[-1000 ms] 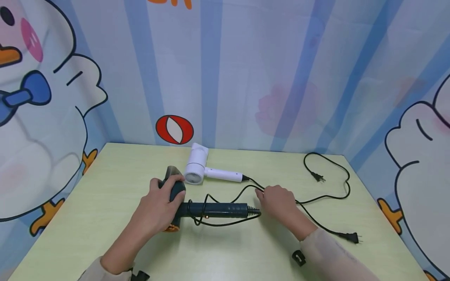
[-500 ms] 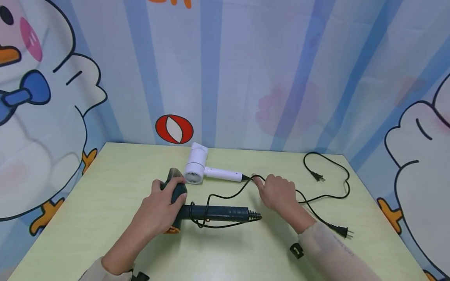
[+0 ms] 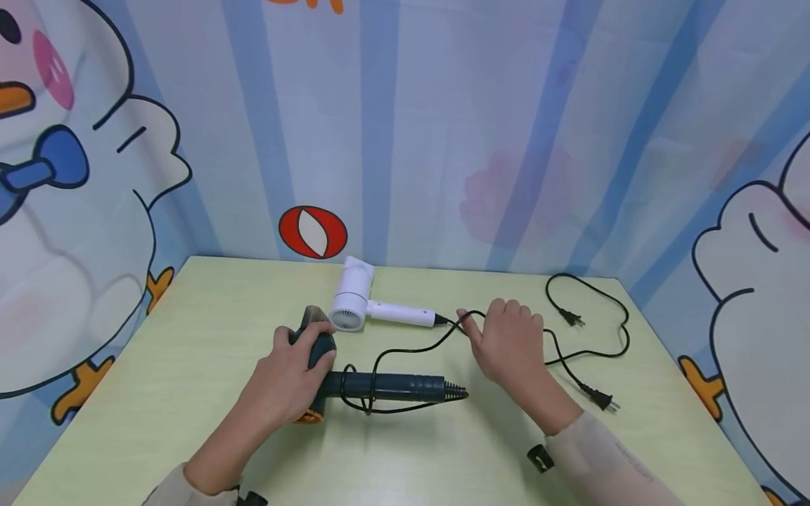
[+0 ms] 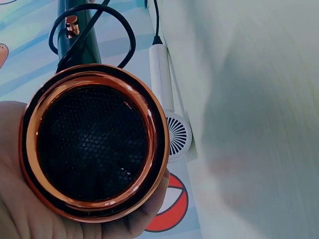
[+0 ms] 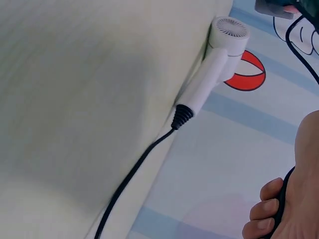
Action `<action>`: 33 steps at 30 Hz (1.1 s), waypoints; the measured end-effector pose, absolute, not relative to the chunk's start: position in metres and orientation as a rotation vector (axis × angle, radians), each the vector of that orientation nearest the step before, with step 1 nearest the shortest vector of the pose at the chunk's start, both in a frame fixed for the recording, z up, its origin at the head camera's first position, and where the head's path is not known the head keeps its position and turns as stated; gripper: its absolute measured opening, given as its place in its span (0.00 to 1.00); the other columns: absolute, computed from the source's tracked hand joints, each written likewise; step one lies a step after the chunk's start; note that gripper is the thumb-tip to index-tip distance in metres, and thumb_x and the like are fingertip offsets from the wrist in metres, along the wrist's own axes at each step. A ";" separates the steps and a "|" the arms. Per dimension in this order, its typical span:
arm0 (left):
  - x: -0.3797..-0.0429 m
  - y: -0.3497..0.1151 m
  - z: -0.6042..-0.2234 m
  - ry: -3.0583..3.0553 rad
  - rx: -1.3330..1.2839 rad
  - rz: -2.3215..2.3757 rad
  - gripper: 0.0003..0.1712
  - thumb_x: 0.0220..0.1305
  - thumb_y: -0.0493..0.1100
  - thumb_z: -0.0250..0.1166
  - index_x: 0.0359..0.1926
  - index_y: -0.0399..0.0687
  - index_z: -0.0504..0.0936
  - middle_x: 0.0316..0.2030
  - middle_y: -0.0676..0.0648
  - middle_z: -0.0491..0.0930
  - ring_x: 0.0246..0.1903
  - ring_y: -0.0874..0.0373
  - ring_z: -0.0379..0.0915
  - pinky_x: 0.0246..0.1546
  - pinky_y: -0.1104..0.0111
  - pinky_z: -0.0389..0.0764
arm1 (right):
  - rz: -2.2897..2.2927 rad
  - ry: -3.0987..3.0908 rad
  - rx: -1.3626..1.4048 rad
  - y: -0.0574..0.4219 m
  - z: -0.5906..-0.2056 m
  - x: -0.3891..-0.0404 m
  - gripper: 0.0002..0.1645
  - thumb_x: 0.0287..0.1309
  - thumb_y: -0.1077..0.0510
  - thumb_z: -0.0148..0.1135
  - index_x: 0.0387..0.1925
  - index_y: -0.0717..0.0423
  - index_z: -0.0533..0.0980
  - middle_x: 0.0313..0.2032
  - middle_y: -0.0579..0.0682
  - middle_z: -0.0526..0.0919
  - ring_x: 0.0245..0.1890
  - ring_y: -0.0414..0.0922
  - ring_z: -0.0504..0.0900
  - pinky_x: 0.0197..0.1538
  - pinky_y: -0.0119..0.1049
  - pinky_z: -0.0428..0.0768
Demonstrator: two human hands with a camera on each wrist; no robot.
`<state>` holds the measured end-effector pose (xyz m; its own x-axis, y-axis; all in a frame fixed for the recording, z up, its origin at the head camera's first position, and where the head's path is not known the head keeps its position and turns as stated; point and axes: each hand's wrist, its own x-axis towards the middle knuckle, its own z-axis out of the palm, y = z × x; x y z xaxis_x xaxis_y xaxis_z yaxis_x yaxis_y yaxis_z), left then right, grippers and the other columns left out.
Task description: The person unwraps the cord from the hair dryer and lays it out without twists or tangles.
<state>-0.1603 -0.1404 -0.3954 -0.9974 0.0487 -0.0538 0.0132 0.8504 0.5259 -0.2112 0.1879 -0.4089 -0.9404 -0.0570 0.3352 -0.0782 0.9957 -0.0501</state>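
Observation:
My left hand [image 3: 287, 376] grips the barrel of a dark green hair dryer [image 3: 395, 386], whose handle points right. In the left wrist view its copper-ringed rear grille [image 4: 94, 144] faces the camera. The dryer's black cord [image 3: 405, 350] loops loosely around the handle and runs up to my right hand [image 3: 509, 348]. In the right wrist view, the curled fingers [image 5: 263, 209] of that hand hold the cord. Beyond the hand the cord trails to a two-pin plug [image 3: 600, 398]. Behind the green dryer, a white hair dryer [image 3: 353, 299] lies on the table.
The white dryer's cord curves across the right of the pale table [image 3: 158, 351] and ends in a second plug [image 3: 571, 318]. Both cords cross near my right hand. A striped cartoon backdrop [image 3: 424, 140] rises right behind the table's far edge.
My right hand has moved up and slightly right with the cord, and the nearer plug has been drawn leftward and away from me. My left hand stays on the green hair dryer.

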 end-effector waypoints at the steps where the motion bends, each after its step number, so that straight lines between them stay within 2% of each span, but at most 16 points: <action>1: -0.161 -0.140 -0.395 2.963 0.051 0.838 0.25 0.76 0.59 0.55 0.70 0.69 0.65 0.61 0.30 0.60 0.28 0.45 0.75 0.24 0.62 0.76 | 0.086 -2.792 0.101 0.188 -0.406 -0.210 0.44 0.71 0.23 0.31 0.23 0.58 0.61 0.22 0.55 0.64 0.22 0.53 0.64 0.30 0.46 0.61; 13: -0.161 -0.139 -0.398 2.953 0.046 0.853 0.25 0.75 0.58 0.55 0.69 0.68 0.66 0.60 0.30 0.60 0.27 0.44 0.74 0.24 0.62 0.75 | 0.110 -2.736 0.122 0.187 -0.388 -0.195 0.42 0.70 0.24 0.38 0.21 0.57 0.60 0.21 0.54 0.63 0.21 0.52 0.62 0.29 0.45 0.58; 33: -0.166 -0.137 -0.401 2.972 0.048 0.849 0.25 0.75 0.58 0.55 0.70 0.67 0.66 0.60 0.30 0.59 0.26 0.45 0.74 0.24 0.62 0.74 | 0.216 -2.724 0.204 0.183 -0.361 -0.132 0.38 0.69 0.26 0.45 0.22 0.53 0.60 0.21 0.50 0.60 0.22 0.49 0.58 0.31 0.42 0.54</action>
